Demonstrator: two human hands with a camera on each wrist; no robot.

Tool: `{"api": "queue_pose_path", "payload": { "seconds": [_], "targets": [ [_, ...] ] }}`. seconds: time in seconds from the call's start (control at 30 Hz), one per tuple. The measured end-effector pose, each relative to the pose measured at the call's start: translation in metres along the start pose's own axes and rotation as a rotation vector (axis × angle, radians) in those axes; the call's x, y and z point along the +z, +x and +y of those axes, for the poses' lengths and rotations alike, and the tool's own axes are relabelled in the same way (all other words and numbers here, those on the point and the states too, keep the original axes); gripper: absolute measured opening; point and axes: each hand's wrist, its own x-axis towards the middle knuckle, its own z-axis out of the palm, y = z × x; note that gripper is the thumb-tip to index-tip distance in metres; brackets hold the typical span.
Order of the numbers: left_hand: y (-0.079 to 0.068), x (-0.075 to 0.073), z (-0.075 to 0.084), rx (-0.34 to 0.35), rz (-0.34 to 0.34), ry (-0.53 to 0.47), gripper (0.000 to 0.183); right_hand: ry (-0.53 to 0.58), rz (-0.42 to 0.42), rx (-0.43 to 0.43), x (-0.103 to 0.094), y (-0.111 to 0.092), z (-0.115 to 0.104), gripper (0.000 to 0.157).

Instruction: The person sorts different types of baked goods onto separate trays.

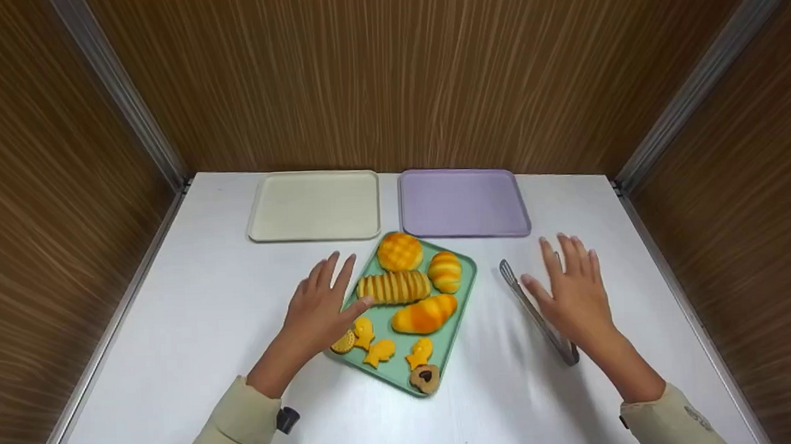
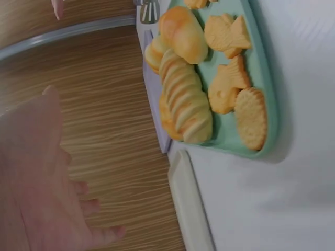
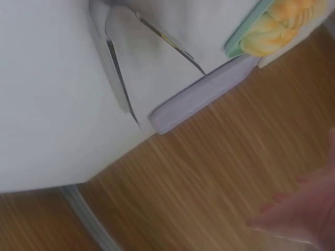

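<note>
My left hand point(image 1: 319, 311) hovers with spread fingers over the left edge of a green tray point(image 1: 462, 299), holding nothing. On that tray lie a round bun point(image 1: 400, 252), a long striped loaf point(image 1: 394, 287), a small striped roll point(image 1: 445, 272) and a smooth bread roll point(image 1: 425, 315). Nearer its front are fish-shaped biscuits point(image 1: 380, 352), an oval biscuit point(image 1: 343, 342) and a biscuit with a dark heart centre point(image 1: 425, 378). My right hand point(image 1: 578, 301), also spread and holding nothing, is above metal tongs point(image 1: 536, 314), hiding part of them. The right wrist view shows the tongs' arms point(image 3: 119, 73) apart.
A cream tray point(image 1: 315, 205) and a purple tray point(image 1: 463, 202) stand side by side along the back of the white table point(image 1: 193, 324). Wood-grain panels point(image 1: 389, 75) enclose the back and both sides, with metal strips point(image 1: 122, 87) at the corners.
</note>
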Motion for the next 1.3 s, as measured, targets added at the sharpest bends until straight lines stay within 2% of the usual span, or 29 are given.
{"api": "queue_pose_path", "payload": {
  "seconds": [0.1,0.17,0.3,0.57,0.77,0.87,1.07,1.3],
  "targets": [
    [-0.002,0.005,-0.004,-0.024,0.01,-0.041,0.075,0.037,-0.029,0.064,0.001,-0.003,0.005,0.075],
    [-0.003,0.012,-0.009,-0.05,0.023,-0.092,0.068,0.078,-0.061,0.14,0.001,-0.007,0.013,0.077],
    [-0.004,0.026,-0.021,-0.1,0.016,-0.185,0.057,0.101,-0.104,0.223,0.007,-0.013,0.028,0.08],
    [-0.003,0.043,-0.043,-0.172,-0.013,-0.307,0.049,0.147,-0.102,0.284,0.02,-0.023,0.045,0.083],
    [-0.001,0.059,-0.052,-0.253,-0.025,-0.403,0.045,0.169,-0.16,0.359,0.037,-0.034,0.046,0.09],
    [-0.002,0.066,-0.056,-0.268,-0.019,-0.447,0.042,0.169,-0.189,0.381,0.047,-0.041,0.046,0.093],
    [-0.002,0.075,-0.06,-0.238,0.028,-0.497,0.036,0.156,-0.257,0.403,0.062,-0.053,0.048,0.098],
    [-0.001,0.08,-0.063,-0.227,0.065,-0.532,0.031,0.101,-0.239,0.395,0.069,-0.051,0.049,0.092]
  ]
}}
